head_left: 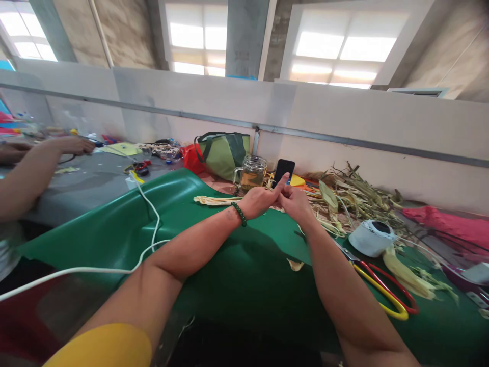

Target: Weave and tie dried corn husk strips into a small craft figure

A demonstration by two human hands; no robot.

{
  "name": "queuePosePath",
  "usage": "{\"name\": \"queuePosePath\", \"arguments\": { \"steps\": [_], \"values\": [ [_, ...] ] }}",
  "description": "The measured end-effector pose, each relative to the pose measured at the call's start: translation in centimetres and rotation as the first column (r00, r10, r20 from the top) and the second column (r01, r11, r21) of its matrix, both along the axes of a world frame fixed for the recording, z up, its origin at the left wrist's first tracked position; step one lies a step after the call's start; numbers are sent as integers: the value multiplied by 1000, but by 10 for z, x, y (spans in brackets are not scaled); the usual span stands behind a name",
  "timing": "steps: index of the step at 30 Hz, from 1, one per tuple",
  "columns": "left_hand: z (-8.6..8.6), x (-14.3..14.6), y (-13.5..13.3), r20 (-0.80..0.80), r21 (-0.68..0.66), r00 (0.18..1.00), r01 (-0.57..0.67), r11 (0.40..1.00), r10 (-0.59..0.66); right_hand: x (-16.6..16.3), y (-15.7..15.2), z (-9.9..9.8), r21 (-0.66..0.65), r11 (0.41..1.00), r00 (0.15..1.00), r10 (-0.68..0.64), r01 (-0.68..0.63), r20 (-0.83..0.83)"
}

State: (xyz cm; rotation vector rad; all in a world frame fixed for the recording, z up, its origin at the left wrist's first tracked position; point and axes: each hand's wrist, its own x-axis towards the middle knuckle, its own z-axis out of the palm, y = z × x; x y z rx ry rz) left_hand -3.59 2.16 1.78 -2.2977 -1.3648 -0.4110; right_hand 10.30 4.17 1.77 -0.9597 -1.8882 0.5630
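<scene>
Both my hands meet above the green mat (214, 265), close together. My left hand (262, 200), with a green bead bracelet on the wrist, is closed with the thumb or a finger sticking up. My right hand (293, 201) is closed against it. They seem to pinch a thin pale strip of corn husk (214, 200) that lies on the mat to the left; the grip itself is hidden by the fingers. A black phone (283, 170) leans just behind my hands.
A glass mug of tea (251, 174) and a green bag (221, 151) stand behind. A heap of dried husks (351, 196), a tape roll (372, 237) and red-and-yellow scissors (382, 288) lie right. A white cable (145, 250) crosses left. Another person's arm (30, 171) rests far left.
</scene>
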Motion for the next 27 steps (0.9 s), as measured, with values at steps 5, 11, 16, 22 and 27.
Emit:
{"name": "queuePosePath", "arguments": {
  "steps": [5,11,16,22,27],
  "values": [
    [-6,4,1,7,-44,999,49,998,-48,7,10,-5,-41,999,992,7,-1,126],
    [-8,3,5,400,-120,905,211,970,-147,10,3,0,416,896,946,-258,157,197],
    [-4,-2,9,580,-270,793,404,874,-187,10,8,3,514,856,997,-76,58,15],
    [4,-6,5,771,-355,594,701,619,-229,9,15,-2,439,886,983,-84,147,-161],
    [4,-7,3,863,-398,494,796,456,-110,4,10,-2,389,911,984,-81,137,-157]
  ]
}}
